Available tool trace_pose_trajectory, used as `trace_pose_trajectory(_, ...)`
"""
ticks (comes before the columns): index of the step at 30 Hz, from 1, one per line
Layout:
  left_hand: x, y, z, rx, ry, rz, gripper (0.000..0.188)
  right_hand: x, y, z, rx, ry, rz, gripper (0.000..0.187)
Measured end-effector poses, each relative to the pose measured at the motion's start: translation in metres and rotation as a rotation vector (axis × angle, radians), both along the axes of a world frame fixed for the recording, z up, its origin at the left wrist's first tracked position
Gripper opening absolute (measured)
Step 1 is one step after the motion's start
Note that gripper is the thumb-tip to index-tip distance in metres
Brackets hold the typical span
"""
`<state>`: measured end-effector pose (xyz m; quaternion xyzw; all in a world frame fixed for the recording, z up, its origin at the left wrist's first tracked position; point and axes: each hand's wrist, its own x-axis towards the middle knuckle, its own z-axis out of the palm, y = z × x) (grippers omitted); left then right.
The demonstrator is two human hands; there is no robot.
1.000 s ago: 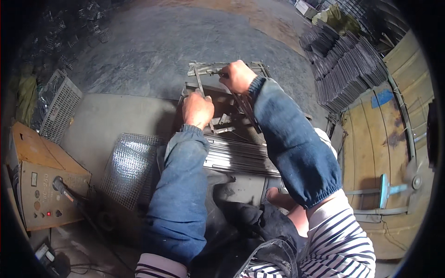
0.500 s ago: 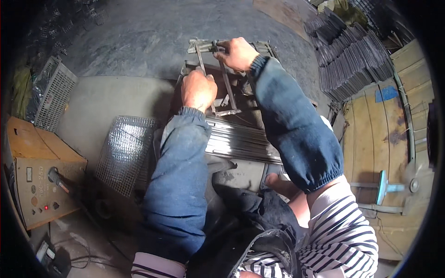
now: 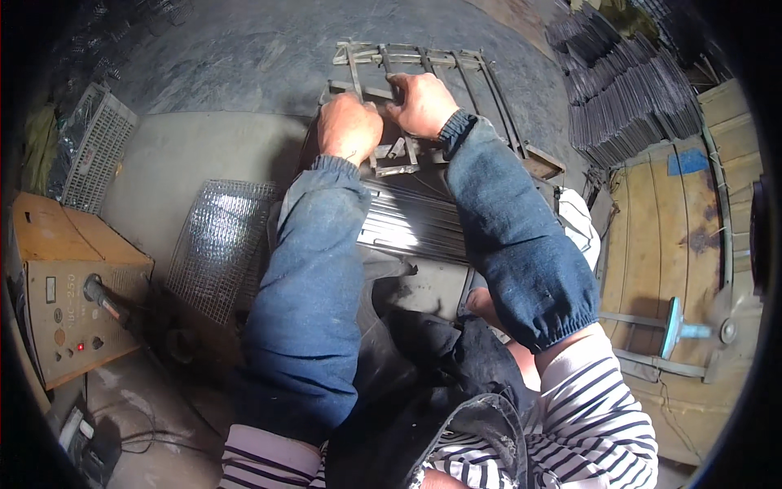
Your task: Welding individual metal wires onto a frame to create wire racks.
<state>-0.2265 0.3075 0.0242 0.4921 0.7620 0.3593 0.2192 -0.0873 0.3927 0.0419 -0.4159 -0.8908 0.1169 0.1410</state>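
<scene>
In front of me stands a metal frame (image 3: 442,57), with several narrow bars running from its far rail toward me. My left hand (image 3: 349,129) is closed around the leftmost metal bar (image 3: 353,72), knuckles up. Just to its right, my right hand (image 3: 423,106) has its fingers curled on the neighbouring bar, thumb side toward the left hand. The fingertips of both hands are partly hidden. Below the hands shows the near end piece (image 3: 396,170) of the bars. Closer to me lies a bundle of shiny metal strips (image 3: 414,220).
A wire mesh panel (image 3: 220,244) lies left of the strips. At far left stands an orange-topped machine (image 3: 81,306) with knobs and a cable. Stacked dark mesh panels (image 3: 627,102) rise at the back right, beside a wooden surface (image 3: 652,244) with a blue-handled metal piece (image 3: 674,328).
My right hand has come nearer along the bar, away from the far rail. It is now level with my left hand, and more of the frame shows.
</scene>
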Motion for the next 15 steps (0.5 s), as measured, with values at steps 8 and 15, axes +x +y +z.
trace_pose_trajectory(8, -0.020, -0.006, 0.023, 0.026, -0.156, 0.060, 0.050, 0.030, 0.012, 0.031, -0.051, 0.026, -0.005, 0.066)
trace_pose_trajectory(15, -0.217, -0.161, -0.146, -0.367, 0.425, 0.762, 0.051, 0.131, -0.106, 0.098, 0.074, 0.179, 0.103, 0.044)
